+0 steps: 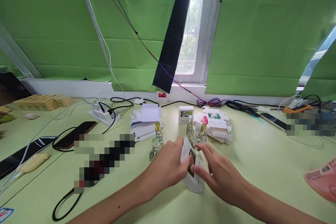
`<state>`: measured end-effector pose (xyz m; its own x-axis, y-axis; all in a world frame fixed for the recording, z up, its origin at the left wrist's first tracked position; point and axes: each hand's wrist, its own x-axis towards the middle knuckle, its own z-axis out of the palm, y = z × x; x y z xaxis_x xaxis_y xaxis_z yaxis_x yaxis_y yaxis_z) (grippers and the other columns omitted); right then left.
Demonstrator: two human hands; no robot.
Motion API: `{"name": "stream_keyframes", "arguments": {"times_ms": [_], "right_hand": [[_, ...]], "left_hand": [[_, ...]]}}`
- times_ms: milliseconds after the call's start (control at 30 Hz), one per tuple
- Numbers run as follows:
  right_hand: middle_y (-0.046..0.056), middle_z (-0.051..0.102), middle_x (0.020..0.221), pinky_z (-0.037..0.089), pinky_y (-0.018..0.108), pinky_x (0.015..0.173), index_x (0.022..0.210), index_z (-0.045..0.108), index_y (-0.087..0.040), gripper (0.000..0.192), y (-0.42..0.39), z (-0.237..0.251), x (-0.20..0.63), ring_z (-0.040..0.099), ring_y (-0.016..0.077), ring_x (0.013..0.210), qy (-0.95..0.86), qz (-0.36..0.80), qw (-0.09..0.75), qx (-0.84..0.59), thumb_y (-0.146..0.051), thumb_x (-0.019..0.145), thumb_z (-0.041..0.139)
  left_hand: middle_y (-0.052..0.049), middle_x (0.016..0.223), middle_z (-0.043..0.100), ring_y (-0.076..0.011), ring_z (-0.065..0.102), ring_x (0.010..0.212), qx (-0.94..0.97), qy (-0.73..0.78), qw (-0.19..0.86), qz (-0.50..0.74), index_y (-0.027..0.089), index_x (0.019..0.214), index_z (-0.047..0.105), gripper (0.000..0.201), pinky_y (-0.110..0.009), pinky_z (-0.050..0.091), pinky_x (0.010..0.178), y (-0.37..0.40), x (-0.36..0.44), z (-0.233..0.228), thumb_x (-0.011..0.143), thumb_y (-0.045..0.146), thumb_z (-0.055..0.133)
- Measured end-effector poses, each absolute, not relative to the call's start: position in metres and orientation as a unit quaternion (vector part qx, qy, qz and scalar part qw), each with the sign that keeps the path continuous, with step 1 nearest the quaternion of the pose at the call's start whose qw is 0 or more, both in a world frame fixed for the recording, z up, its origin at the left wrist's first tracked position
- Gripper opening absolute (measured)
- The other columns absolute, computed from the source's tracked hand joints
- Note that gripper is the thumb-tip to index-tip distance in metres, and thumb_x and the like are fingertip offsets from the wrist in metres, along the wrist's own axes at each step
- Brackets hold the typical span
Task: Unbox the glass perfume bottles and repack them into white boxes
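Note:
A small white carton (195,182) with a dark picture on its face is tilted between my hands, low over the table. My left hand (170,161) grips its left side, thumb across the picture. On the right, my right hand (220,171) has thumb and fingers apart around the carton's other edge; whether they touch it is unclear. Just behind the hands stand several glass bottles (203,133) with gold or silver caps. Left of them are a gold-capped bottle (158,131) and a rounded bottle (154,148), partly covered by my left hand.
A white box (186,114) stands upright behind the bottles. Flattened cartons (219,122) lie to its right, and a stack of white card (151,115) to its left. Phones (76,134), a power strip (105,116) and cables lie left; a pink packet (322,180) lies right.

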<state>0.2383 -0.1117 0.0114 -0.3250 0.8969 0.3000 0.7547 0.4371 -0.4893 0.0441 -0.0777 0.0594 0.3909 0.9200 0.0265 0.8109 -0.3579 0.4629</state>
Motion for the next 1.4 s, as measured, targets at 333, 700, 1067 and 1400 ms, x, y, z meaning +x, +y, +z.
{"name": "stream_keyframes", "arguments": {"times_ms": [333,700,1067,1400], "right_hand": [[0.018,0.052,0.137,0.056,0.049,0.087,0.146,0.044,-0.021,0.086,-0.122,-0.014,0.253,0.067,0.0348,0.101,-0.785,0.207,0.082,-0.579,-0.034,0.07,0.081],[0.004,0.055,0.102,0.052,0.027,0.051,0.125,0.054,-0.021,0.061,-0.104,-0.024,0.294,0.058,0.0102,0.055,-0.601,0.553,0.232,-0.529,-0.067,0.086,0.059],[-0.002,0.06,0.089,0.05,0.023,0.057,0.114,0.06,-0.019,0.044,-0.104,-0.018,0.297,0.059,0.008,0.059,-0.511,0.63,0.286,-0.511,-0.034,0.076,0.077],[-0.004,0.058,0.083,0.047,0.022,0.052,0.115,0.06,-0.019,0.043,-0.103,-0.017,0.294,0.054,0.0072,0.055,-0.507,0.638,0.284,-0.506,-0.033,0.078,0.076]], "left_hand": [[-0.011,0.098,0.067,-0.0288,0.062,0.095,0.751,0.582,0.279,0.138,0.023,0.092,0.047,0.018,-0.036,0.043,0.078,-0.11,0.035,0.009,0.096,0.039,0.039],[-0.003,0.089,0.065,-0.0172,0.055,0.071,0.725,0.525,0.365,0.256,0.021,0.094,0.055,0.026,-0.026,0.041,0.061,-0.116,0.027,-0.006,0.086,0.045,0.062],[-0.004,0.08,0.065,-0.0143,0.055,0.066,0.685,0.483,0.446,0.314,0.018,0.093,0.062,0.032,-0.022,0.041,0.055,-0.116,0.02,-0.018,0.079,0.046,0.071],[0.0,0.074,0.058,-0.0097,0.037,0.059,0.707,0.458,0.464,0.275,0.018,0.095,0.06,0.034,-0.021,0.028,0.05,-0.116,0.017,-0.024,0.086,0.05,0.065]]}}
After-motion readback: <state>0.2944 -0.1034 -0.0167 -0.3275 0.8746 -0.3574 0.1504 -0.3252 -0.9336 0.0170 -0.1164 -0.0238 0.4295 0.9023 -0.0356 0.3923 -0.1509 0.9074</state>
